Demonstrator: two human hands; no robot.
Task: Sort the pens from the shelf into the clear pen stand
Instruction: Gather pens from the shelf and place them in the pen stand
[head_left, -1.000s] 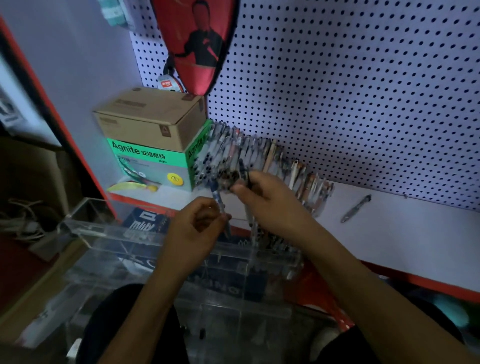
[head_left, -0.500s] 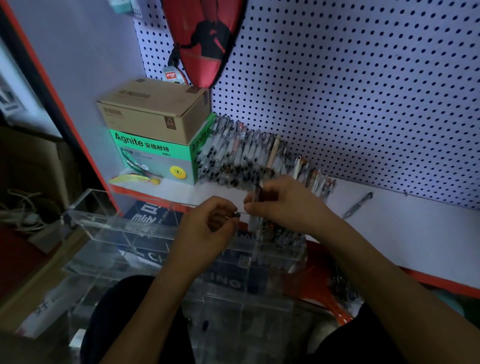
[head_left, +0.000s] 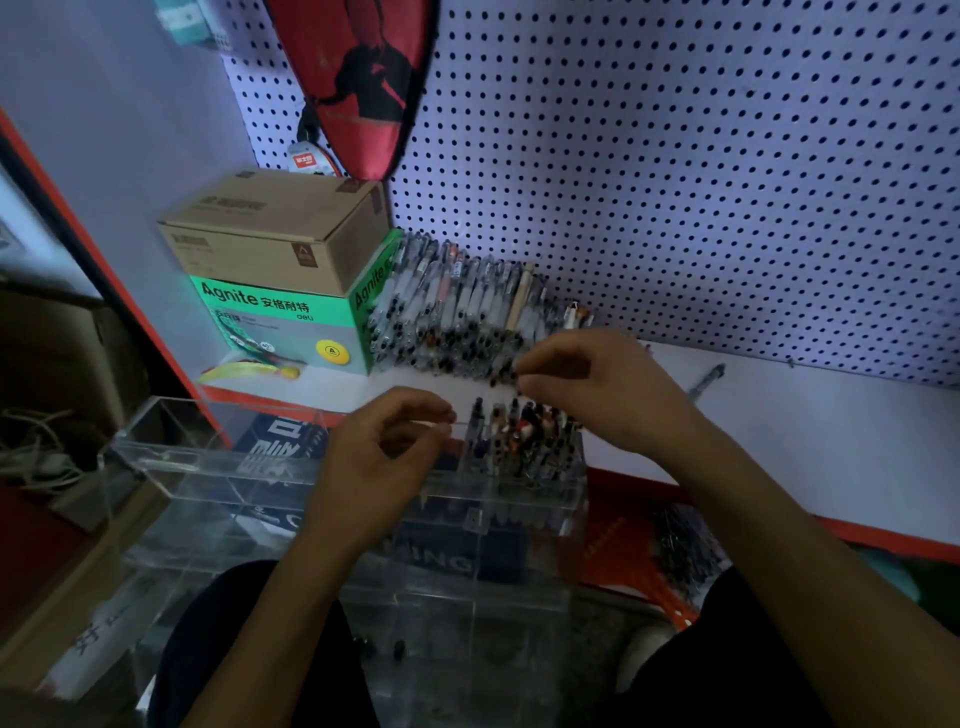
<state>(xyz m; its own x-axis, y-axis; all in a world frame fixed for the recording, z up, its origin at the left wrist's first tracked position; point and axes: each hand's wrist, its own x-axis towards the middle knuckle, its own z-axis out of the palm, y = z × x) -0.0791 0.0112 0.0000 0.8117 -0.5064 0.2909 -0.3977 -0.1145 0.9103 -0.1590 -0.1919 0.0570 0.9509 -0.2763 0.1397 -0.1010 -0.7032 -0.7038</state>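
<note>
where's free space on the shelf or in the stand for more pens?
Shelf: bare white stretch right of the lone pen, under the pegboard. Stand: left compartments look empty. Crowded: the pen row beside the green box, and the stand's right compartment, packed with pens, where both hands work.

One view only, so no overlap with another. The head camera looks forward and down from above the person's lap, close to the work. It faces a pegboard (head_left: 675, 182) wall across the top of frame, with the shelf (head_left: 805, 441) below it running left to right. The clear stand (head_left: 218, 467) sits nearest, at lower centre. Both forearms enter from the bottom edge. Wide-angle distortion bends the frame edges. The light is dim and detail is soft.
</note>
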